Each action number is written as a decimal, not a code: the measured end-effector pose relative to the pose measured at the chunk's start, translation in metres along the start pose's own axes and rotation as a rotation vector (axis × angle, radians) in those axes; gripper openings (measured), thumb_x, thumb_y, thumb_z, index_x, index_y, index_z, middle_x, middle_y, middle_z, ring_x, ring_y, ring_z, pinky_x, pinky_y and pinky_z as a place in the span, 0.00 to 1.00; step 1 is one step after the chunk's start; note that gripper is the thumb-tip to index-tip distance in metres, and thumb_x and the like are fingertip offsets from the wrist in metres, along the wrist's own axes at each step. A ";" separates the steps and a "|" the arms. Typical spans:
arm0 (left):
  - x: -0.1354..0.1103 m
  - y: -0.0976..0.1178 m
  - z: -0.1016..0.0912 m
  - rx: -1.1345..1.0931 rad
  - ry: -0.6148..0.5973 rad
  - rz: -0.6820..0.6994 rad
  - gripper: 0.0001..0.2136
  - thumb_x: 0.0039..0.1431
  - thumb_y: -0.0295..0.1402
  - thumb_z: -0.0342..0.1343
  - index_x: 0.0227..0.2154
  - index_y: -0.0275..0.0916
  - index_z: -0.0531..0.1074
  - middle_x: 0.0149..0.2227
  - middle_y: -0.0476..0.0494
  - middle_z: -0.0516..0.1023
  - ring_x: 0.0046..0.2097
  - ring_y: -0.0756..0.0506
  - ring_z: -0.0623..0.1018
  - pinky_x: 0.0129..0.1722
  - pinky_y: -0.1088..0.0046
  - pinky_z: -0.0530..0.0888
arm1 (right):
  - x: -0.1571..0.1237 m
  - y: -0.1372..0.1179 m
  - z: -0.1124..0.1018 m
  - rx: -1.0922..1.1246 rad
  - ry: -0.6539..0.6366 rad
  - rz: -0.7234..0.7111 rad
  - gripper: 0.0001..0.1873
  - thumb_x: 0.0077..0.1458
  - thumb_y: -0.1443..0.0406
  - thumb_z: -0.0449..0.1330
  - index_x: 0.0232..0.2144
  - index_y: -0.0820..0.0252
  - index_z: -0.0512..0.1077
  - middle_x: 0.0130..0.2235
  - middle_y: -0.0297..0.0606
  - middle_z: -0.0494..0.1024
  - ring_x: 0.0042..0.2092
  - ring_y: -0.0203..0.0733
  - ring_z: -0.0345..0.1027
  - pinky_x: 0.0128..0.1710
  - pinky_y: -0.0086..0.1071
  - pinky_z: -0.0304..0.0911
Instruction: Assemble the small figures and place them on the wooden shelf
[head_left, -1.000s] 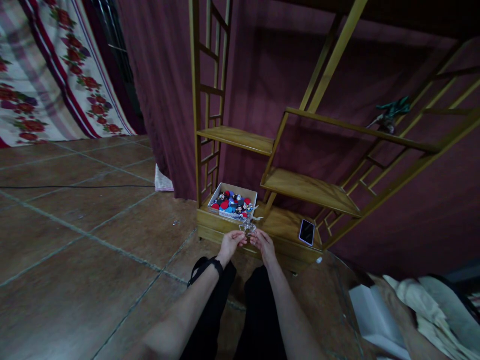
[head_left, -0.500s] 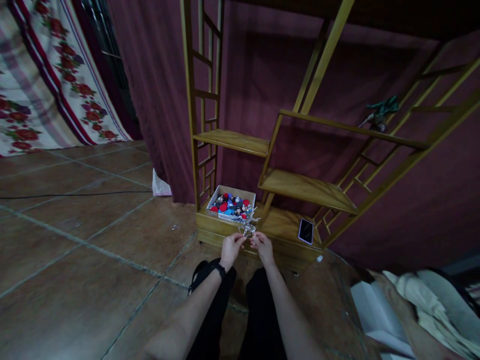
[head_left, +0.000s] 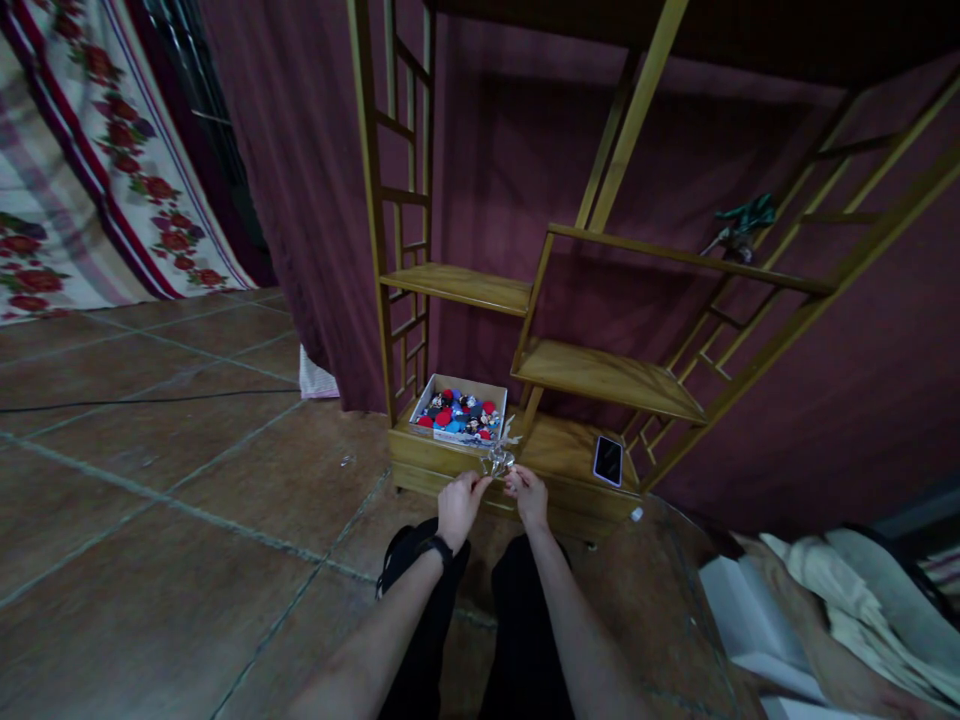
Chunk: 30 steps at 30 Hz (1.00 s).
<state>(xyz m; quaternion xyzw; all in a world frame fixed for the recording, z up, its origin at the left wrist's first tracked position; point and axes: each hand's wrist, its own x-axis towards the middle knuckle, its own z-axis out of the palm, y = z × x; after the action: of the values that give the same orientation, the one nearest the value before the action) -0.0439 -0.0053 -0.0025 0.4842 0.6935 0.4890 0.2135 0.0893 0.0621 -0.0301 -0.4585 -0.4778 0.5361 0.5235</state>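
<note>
My left hand (head_left: 460, 508), with a dark band on its wrist, pinches the lower left side of a small, shiny, clear-and-silver object (head_left: 498, 460). My right hand (head_left: 528, 493) has its fingertips closed on the right side of the same object. Its exact kind is too small and blurred to make out; pale, spiky bits (head_left: 511, 432) rise from its top. Just beyond the hands, an open cardboard box (head_left: 491, 388) full of small red, blue, black and white figures (head_left: 459, 412) stands on the low ledge of a wooden shelf unit (head_left: 450, 286).
A phone (head_left: 608, 461) lies on the ledge to the right. Higher up hangs a green, cloth-like thing (head_left: 750, 215). White boxes (head_left: 754, 610) and pale fabric (head_left: 825, 590) are at the lower right. A black cable (head_left: 150, 401) crosses the tiled floor at left.
The camera view has shifted slightly. Both hands stay at the shiny object, which is turned a little between the fingers.
</note>
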 end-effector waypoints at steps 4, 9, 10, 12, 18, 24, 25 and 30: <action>0.010 -0.007 0.001 -0.318 -0.040 -0.105 0.14 0.48 0.44 0.52 0.27 0.38 0.71 0.23 0.46 0.73 0.27 0.49 0.72 0.27 0.76 0.63 | 0.000 0.000 -0.002 0.017 -0.013 0.016 0.18 0.38 0.57 0.60 0.33 0.61 0.73 0.27 0.35 0.76 0.27 0.36 0.68 0.25 0.30 0.69; 0.017 -0.011 0.003 -0.653 -0.256 -0.236 0.18 0.40 0.42 0.59 0.31 0.33 0.73 0.26 0.44 0.75 0.26 0.51 0.71 0.24 0.78 0.64 | -0.001 0.001 0.002 0.022 -0.093 0.033 0.17 0.37 0.57 0.61 0.32 0.60 0.73 0.27 0.36 0.75 0.29 0.37 0.70 0.25 0.30 0.69; 0.017 -0.011 0.003 -0.671 -0.280 -0.251 0.18 0.39 0.42 0.60 0.31 0.33 0.74 0.25 0.44 0.75 0.25 0.51 0.71 0.24 0.78 0.64 | -0.001 0.001 0.003 0.021 -0.107 0.038 0.17 0.37 0.57 0.61 0.32 0.60 0.73 0.27 0.36 0.75 0.29 0.37 0.70 0.25 0.30 0.69; 0.017 -0.010 0.003 -0.685 -0.325 -0.274 0.18 0.37 0.40 0.61 0.31 0.33 0.74 0.26 0.44 0.76 0.26 0.51 0.72 0.24 0.79 0.65 | -0.001 0.001 0.005 0.014 -0.137 0.051 0.18 0.37 0.57 0.61 0.32 0.60 0.73 0.27 0.36 0.76 0.29 0.38 0.70 0.25 0.30 0.69; 0.019 -0.012 0.003 -0.682 -0.369 -0.286 0.16 0.34 0.40 0.63 0.26 0.33 0.75 0.24 0.43 0.76 0.23 0.52 0.71 0.22 0.79 0.63 | -0.001 0.003 0.009 -0.002 -0.195 0.065 0.18 0.38 0.56 0.60 0.33 0.60 0.73 0.28 0.36 0.76 0.29 0.38 0.71 0.26 0.31 0.69; 0.020 -0.015 0.004 -0.715 -0.372 -0.291 0.15 0.35 0.38 0.63 0.27 0.32 0.75 0.25 0.42 0.76 0.25 0.52 0.71 0.23 0.79 0.65 | -0.001 0.004 0.009 -0.002 -0.199 0.082 0.18 0.39 0.57 0.60 0.33 0.61 0.73 0.28 0.36 0.76 0.29 0.38 0.70 0.27 0.31 0.69; 0.020 -0.015 0.004 -0.724 -0.373 -0.296 0.15 0.36 0.38 0.63 0.27 0.33 0.75 0.25 0.42 0.76 0.25 0.52 0.72 0.24 0.79 0.65 | -0.001 0.004 0.009 -0.005 -0.197 0.083 0.17 0.39 0.58 0.60 0.33 0.61 0.72 0.28 0.36 0.76 0.29 0.38 0.70 0.27 0.31 0.69; 0.019 -0.015 0.005 -0.742 -0.376 -0.363 0.15 0.38 0.34 0.62 0.33 0.34 0.73 0.30 0.41 0.77 0.29 0.50 0.75 0.27 0.78 0.69 | 0.002 0.008 0.007 -0.002 -0.169 0.088 0.15 0.39 0.60 0.59 0.33 0.60 0.72 0.29 0.36 0.76 0.31 0.38 0.70 0.28 0.31 0.69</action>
<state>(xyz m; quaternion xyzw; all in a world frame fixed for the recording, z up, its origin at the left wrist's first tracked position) -0.0555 0.0128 -0.0144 0.3260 0.4941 0.5626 0.5771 0.0812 0.0636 -0.0370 -0.4327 -0.5000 0.5949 0.4570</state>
